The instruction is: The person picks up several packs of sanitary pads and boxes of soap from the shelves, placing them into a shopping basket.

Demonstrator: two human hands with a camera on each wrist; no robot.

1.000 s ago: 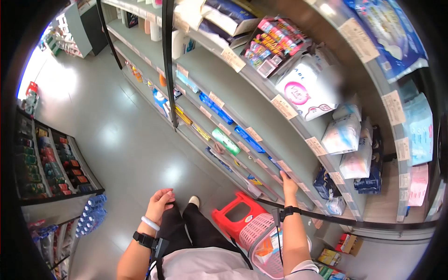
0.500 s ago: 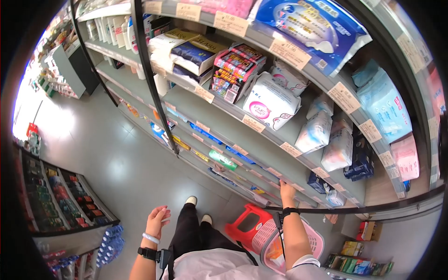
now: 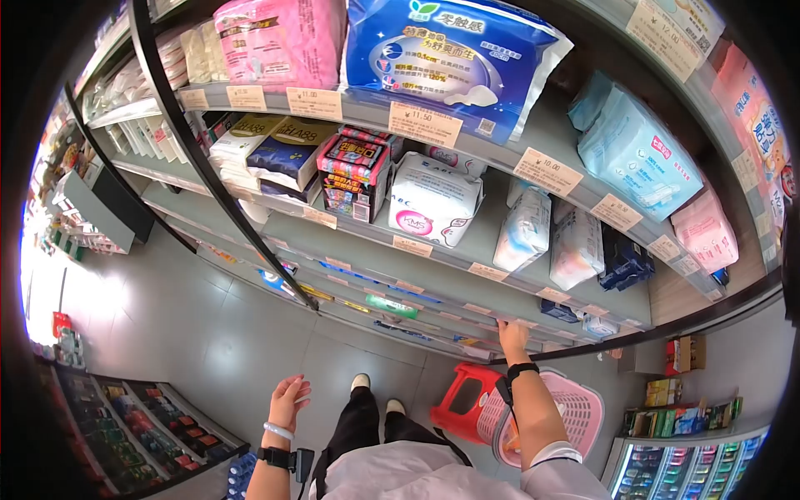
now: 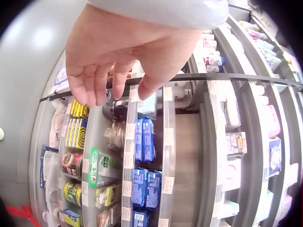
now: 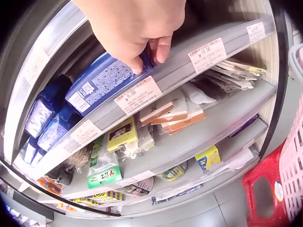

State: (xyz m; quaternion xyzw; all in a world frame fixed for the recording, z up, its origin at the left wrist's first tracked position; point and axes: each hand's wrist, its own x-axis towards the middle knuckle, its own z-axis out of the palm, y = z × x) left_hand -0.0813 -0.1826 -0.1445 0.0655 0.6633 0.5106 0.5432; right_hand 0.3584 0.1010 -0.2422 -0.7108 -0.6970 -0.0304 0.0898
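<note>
My right hand (image 3: 513, 337) reaches down to a lower shelf beneath the sanitary pad packs. In the right wrist view, its thumb and a curled finger hold the right end of a long blue package (image 5: 102, 84) just behind the price rail. The rest of that grip is hidden under the hand. My left hand (image 3: 287, 402) hangs in the air in front of the shelves with relaxed, slightly bent fingers and nothing in it. In the left wrist view, several blue packages (image 4: 146, 187) lie on a shelf beyond that hand.
A pink basket (image 3: 590, 392) with items inside stands beneath my right forearm, beside a red plastic piece with a large hole (image 3: 454, 408). Above are a white pad pack (image 3: 433, 200) and a large blue pack (image 3: 450, 62). A low display rack (image 3: 133, 425) stands at left.
The head view has swung toward the shelves, bringing more of the upper shelves into sight. My right hand stays at the lower shelf edge; my left hand stays in the air, its fingers a little straighter.
</note>
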